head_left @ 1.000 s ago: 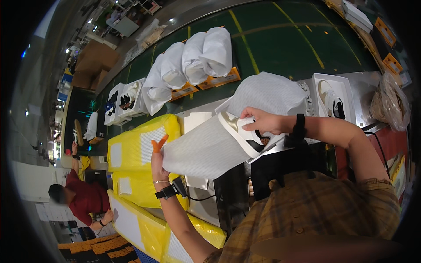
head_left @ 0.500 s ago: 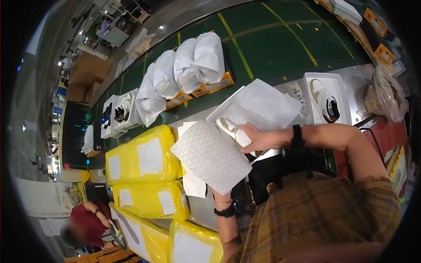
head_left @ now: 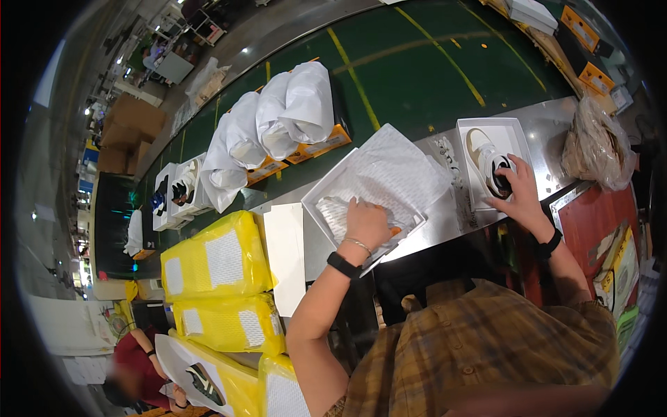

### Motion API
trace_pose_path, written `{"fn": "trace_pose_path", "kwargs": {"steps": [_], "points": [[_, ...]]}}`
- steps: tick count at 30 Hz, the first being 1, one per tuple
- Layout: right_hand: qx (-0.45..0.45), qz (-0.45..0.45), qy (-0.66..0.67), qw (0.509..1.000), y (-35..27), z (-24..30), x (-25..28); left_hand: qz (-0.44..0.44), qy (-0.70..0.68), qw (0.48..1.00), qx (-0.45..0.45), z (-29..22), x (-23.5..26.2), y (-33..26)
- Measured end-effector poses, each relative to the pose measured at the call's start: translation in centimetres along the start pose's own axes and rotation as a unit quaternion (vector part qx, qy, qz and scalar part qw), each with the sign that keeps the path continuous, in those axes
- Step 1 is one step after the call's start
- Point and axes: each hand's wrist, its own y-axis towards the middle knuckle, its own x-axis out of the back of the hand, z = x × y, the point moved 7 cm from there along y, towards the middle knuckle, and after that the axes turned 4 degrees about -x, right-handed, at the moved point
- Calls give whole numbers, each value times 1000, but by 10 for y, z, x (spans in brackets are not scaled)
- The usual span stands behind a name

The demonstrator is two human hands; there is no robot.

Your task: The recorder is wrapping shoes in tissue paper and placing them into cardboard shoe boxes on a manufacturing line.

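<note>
- Now we press our left hand (head_left: 367, 224) flat, fingers spread, on the white tissue paper (head_left: 389, 182) lining an open shoe box (head_left: 326, 184) on the steel bench (head_left: 445, 222).
- Our right hand (head_left: 517, 189) curls loosely on a white sneaker (head_left: 486, 161) in a second white box (head_left: 517, 135); its long axis runs away from us.
- Yellow rectangular packages (head_left: 215, 260) with white labels lie stacked at our left.
- Orange-edged boxes (head_left: 316, 147) hold white-wrapped bundles beyond.

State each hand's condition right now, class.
Left hand: open, flat on the paper in the box.
Right hand: gripping a shoe.
</note>
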Motion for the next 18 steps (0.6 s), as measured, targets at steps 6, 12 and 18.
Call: {"fn": "trace_pose_path", "kwargs": {"steps": [6,12,18], "points": [[-153,183,216,947,5,-45,-12,-235,-105,963,-82,7,69,-46],[153,139,210,956,58,111,47,-463,11,866,-189,-74,153,-99],[54,234,449,861,53,154,2,-394,128,898,-147,-73,152,-120]]}}
